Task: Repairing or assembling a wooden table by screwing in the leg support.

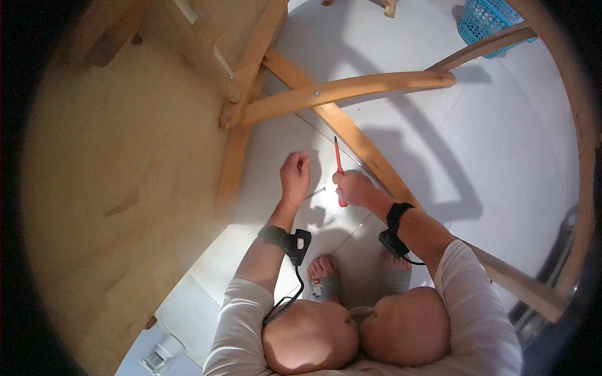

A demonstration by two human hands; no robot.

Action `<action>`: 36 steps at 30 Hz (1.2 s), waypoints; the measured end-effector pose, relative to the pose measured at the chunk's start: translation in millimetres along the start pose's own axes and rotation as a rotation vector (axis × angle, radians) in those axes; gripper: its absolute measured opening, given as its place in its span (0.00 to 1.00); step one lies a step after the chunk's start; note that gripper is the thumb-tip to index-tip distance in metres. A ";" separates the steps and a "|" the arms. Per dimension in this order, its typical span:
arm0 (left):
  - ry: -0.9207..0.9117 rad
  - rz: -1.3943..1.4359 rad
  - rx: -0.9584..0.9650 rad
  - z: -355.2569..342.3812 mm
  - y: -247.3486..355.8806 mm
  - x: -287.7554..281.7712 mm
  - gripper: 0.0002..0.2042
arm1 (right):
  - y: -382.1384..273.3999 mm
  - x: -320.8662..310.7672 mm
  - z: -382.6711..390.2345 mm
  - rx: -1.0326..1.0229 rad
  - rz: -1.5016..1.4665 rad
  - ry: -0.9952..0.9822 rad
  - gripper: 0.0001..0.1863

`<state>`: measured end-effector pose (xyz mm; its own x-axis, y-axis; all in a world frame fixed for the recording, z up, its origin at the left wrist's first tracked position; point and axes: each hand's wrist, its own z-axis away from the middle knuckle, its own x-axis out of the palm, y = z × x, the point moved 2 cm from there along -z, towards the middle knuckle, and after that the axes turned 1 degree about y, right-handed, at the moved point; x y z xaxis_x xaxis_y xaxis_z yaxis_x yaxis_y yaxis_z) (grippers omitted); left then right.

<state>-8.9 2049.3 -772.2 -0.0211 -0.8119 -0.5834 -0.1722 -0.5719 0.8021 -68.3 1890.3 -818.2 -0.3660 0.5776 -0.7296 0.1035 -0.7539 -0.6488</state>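
Note:
My right hand (355, 188) is wrapped round a red screwdriver (339, 158), whose dark tip points up and away from me. Left of it, my left hand (296, 170) is closed with its fingers curled in; whatever they may hold is hidden. A thin metal bolt (316, 192) shows beside my left wrist, seemingly on the floor between my hands. Just beyond both hands stand the crossed legs of a wooden folding table, one long leg (354, 131) and a curved brace (357, 86) joined by a round metal fastener (316, 93).
The large wooden tabletop (119, 169) fills the left side, tipped up on edge. Another wooden bar (517, 283) runs past my right arm to an upright frame (583, 156). A blue perforated basket (486, 25) stands far right on the white tiled floor (520, 131).

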 end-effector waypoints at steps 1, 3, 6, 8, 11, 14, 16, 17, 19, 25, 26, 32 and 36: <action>0.008 0.034 0.057 -16.6 24.5 -0.2 0.04 | 11.7 6.4 1.6 0.001 -0.034 -0.013 0.12; 0.015 0.016 0.192 -51.8 70.3 -5.0 0.05 | 17.1 8.7 1.9 -0.002 -0.080 -0.020 0.12; -0.104 -0.038 0.206 -96.4 97.2 -1.7 0.06 | 12.3 4.6 0.1 -0.046 0.022 -0.014 0.12; -0.103 -0.211 0.273 -120.5 84.7 4.5 0.06 | 10.4 3.4 -2.1 -0.039 -0.035 -0.061 0.12; -0.120 -0.407 0.360 -142.8 75.5 15.4 0.06 | 4.5 -7.7 2.6 -0.004 -0.023 -0.078 0.12; -0.207 -0.447 0.321 -156.4 72.0 20.1 0.06 | 2.8 -14.2 2.4 0.026 -0.003 -0.119 0.13; -0.277 -0.458 0.260 -161.3 69.2 21.1 0.06 | 6.5 -10.6 1.2 0.026 0.000 -0.123 0.14; -0.296 -0.497 0.339 -161.2 70.2 21.0 0.06 | 8.8 -6.1 -0.1 0.029 0.006 -0.118 0.14; -0.322 -0.543 0.413 -158.0 75.3 19.2 0.05 | 6.6 -4.5 0.7 0.030 0.001 -0.116 0.14; -0.409 -0.828 0.667 -159.8 93.8 17.4 0.04 | 0.7 -20.4 2.2 0.032 0.014 -0.137 0.11; -0.417 -0.873 0.663 -160.8 93.2 18.7 0.04 | 1.9 -17.9 1.5 0.032 0.014 -0.134 0.11; -0.403 -0.810 0.621 -160.3 92.9 19.1 0.04 | 3.8 -12.8 1.7 0.051 -0.010 -0.076 0.10; -0.335 -0.772 0.485 -159.4 85.1 20.0 0.05 | 1.2 -15.5 1.1 0.059 -0.025 -0.090 0.11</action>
<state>132.9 1965.7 -695.2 0.0020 -0.1147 -0.9934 -0.6419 -0.7619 0.0867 -63.5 1880.1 -807.4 -0.4495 0.5680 -0.6895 0.0400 -0.7583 -0.6507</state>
